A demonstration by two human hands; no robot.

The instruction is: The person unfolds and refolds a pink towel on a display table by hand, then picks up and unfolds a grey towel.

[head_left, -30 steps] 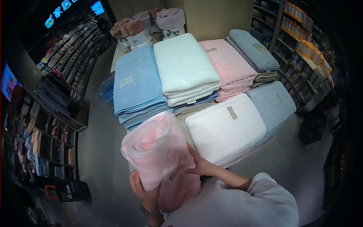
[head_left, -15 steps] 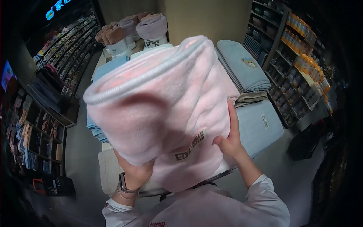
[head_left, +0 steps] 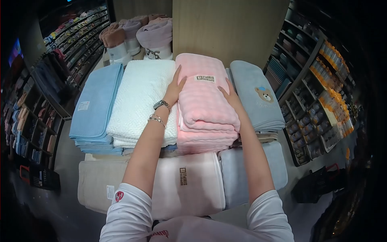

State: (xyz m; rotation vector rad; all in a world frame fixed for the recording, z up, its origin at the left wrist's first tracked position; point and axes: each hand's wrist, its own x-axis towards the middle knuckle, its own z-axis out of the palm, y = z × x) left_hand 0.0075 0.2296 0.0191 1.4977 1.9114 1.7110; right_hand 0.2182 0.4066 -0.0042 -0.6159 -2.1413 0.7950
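Observation:
A folded pink blanket with a sewn label lies on top of a pink stack in the middle of the display. My left hand rests along its left edge with fingers stretched out and spread. Against the far right side lies my right hand, its fingers also extended and apart. Left of the pink stack is a white textured blanket, close beside my left forearm. A grey-blue blanket with a bear patch sits to the right of my right hand.
Blue blankets are stacked at the far left. Beige, pale pink and blue-grey blankets line the lower front. Rolled blankets stand behind, near a wooden panel. Black baskets and shelving flank the display.
The pink blanket, held up loosely folded between both hands before, now lies flat on the pink stack. Both hands have moved forward and spread out along its sides.

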